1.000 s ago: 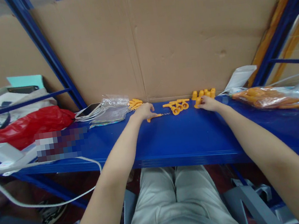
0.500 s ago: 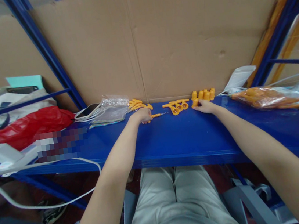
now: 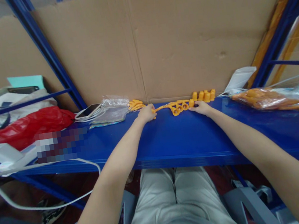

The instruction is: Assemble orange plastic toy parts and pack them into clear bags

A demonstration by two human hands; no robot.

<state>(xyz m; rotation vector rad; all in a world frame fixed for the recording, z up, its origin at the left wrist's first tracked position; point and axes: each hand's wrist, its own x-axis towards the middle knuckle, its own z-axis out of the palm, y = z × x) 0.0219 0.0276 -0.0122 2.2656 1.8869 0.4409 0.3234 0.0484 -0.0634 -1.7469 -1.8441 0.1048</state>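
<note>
My left hand (image 3: 147,114) is closed on a yellow corkscrew (image 3: 161,107), whose shaft points right toward a row of yellow funnel-shaped pieces with bar handles (image 3: 176,112). Its tip meets or overlaps the row in the picture; contact is unclear. At the row's right end, my right hand (image 3: 202,108) has thumb and fingers on a small yellow cylinder (image 3: 191,103). Behind that hand stand several similar yellow cylinders (image 3: 207,96). Beyond my left hand lies a heap of yellow-handled corkscrews (image 3: 135,104), partly covered by the hand.
The blue shelf (image 3: 175,138) backs onto a cardboard wall (image 3: 178,37). On the left lie a clear plastic bag (image 3: 114,107), a phone with a white cable (image 3: 92,110) and a red bag (image 3: 34,126). A bag of yellow parts (image 3: 267,98) lies right.
My left hand has moved right and slightly back with the corkscrew, bringing its tip to the funnel-shaped pieces. My right hand has shifted left, and its yellow cylinder has come away from the group.
</note>
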